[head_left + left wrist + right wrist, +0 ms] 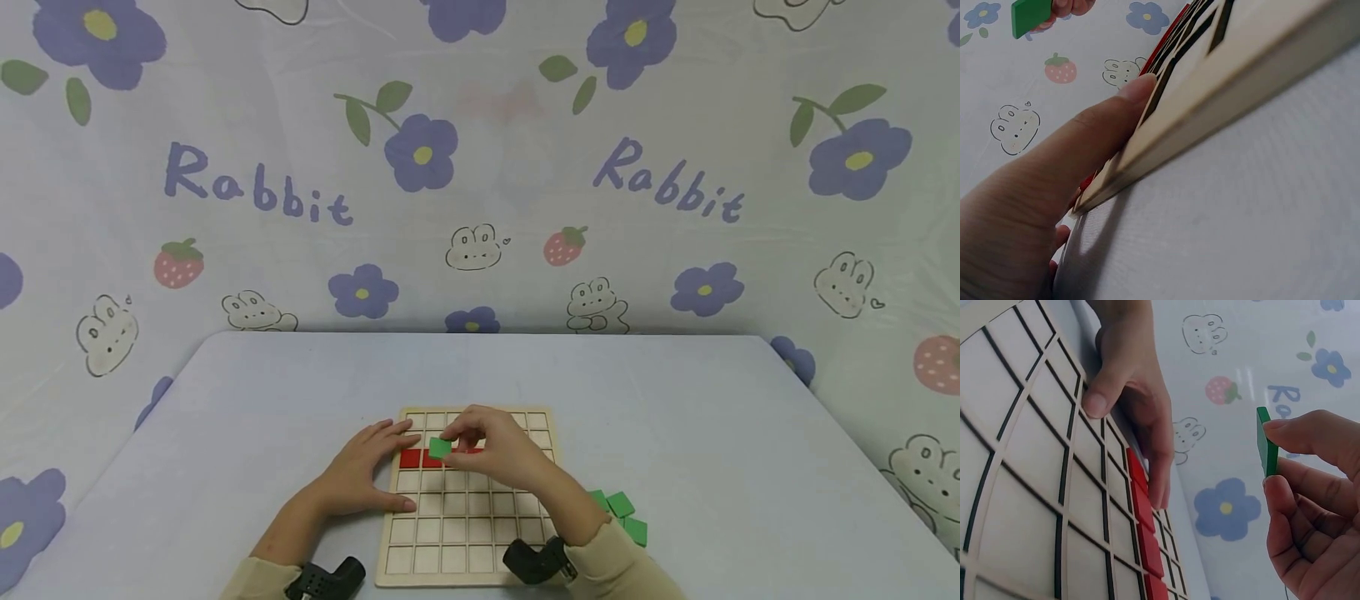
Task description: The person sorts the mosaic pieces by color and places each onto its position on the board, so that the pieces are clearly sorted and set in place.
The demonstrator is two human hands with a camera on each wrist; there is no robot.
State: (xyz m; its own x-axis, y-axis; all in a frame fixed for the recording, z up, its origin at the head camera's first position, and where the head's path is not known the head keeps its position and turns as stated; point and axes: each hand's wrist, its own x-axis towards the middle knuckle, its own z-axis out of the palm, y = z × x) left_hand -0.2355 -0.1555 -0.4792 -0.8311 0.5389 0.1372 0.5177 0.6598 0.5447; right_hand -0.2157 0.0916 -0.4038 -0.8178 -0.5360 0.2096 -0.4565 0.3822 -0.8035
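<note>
A wooden grid board (453, 533) lies flat on the table, with a row of red square tiles (410, 458) in its third row from the far side. My left hand (356, 473) rests along the board's left side, fingers spread, its thumb (1094, 128) lying on the frame in the left wrist view. Above the red row, my right hand (504, 450) pinches a green square tile (440, 448) between thumb and fingers. The right wrist view shows this green tile (1266, 444) edge-on, held off the board. The right hand hides part of the red row.
Several loose green tiles (636, 532) lie on the white table (720, 450) right of the board, partly behind the right forearm. Black wrist cameras (536, 562) sit on both wrists. A patterned cloth (480, 167) hangs behind the table.
</note>
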